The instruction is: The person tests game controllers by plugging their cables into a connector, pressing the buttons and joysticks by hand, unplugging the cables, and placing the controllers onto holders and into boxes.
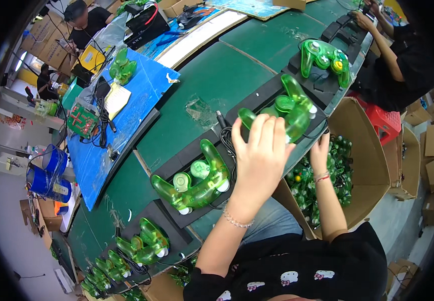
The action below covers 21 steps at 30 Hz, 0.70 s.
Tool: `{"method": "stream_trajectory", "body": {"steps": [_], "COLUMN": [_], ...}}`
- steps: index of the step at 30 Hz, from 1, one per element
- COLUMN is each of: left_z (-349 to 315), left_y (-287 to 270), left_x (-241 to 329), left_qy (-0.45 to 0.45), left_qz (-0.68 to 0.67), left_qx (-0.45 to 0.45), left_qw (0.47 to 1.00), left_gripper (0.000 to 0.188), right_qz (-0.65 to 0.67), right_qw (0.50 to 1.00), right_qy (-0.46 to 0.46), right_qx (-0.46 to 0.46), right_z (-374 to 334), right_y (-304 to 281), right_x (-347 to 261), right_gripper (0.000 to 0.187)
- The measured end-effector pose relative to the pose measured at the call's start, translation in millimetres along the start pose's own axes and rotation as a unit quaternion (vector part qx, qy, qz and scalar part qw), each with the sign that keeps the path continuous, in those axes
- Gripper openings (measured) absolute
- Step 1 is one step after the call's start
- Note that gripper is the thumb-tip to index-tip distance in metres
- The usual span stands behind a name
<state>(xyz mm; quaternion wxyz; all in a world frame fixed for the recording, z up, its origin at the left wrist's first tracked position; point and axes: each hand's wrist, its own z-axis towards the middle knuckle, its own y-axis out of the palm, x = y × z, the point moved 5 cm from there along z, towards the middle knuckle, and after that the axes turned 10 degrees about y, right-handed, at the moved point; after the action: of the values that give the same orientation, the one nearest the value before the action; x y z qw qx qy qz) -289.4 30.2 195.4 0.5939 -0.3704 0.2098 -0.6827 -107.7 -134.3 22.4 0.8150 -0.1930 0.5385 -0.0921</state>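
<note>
My left hand (261,150) is closed over the near side of a translucent green game controller (297,113), which lies on a black foam block at the table edge. The fingers curl over its body, and the thumb rests toward the near edge. Just off that edge, above a box, hangs my right hand (320,153), fingers pointing up and seemingly apart, with nothing visible in them. A thin dark cable runs near it. To the left, another green controller (192,183) lies on its own black block (177,165), grips upward, beside a coiled black cable (227,138).
Right of me stands a cardboard box (365,155) full of green controllers (335,175). More controllers line the green table (202,80), one face up (325,60) farther along. A blue board (126,105) holds a circuit board (81,120). A co-worker (392,60) works at far right, near a red stool (382,120).
</note>
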Motion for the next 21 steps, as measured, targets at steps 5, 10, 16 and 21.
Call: {"method": "stream_trajectory", "body": {"steps": [5,10,16,21], "left_z": [-6,-8,-12,-23], "left_y": [4,7,6,-35], "left_x": [30,16,16,-4], "left_qy": [0.044,-0.005,0.01,-0.061], "left_qz": [-0.021,-0.024,-0.054,-0.103], "left_qx": [-0.034,-0.043,0.031,0.163], "left_qw": [0.998,0.999,0.998,0.979], "left_gripper": [0.054,0.056,0.054,0.057], "right_qz": [0.186,0.328,0.354,0.095], "right_qw": [0.978,0.938,0.924,0.87], "right_qy": [0.092,0.112,0.144,0.216], "right_qx": [-0.007,0.025,0.024,-0.434], "right_z": [0,12,7,-8], "right_y": [21,0,-83,-109], "right_x": [4,-20,-50,-101], "right_gripper": [0.054,0.028,0.011,0.042]}}
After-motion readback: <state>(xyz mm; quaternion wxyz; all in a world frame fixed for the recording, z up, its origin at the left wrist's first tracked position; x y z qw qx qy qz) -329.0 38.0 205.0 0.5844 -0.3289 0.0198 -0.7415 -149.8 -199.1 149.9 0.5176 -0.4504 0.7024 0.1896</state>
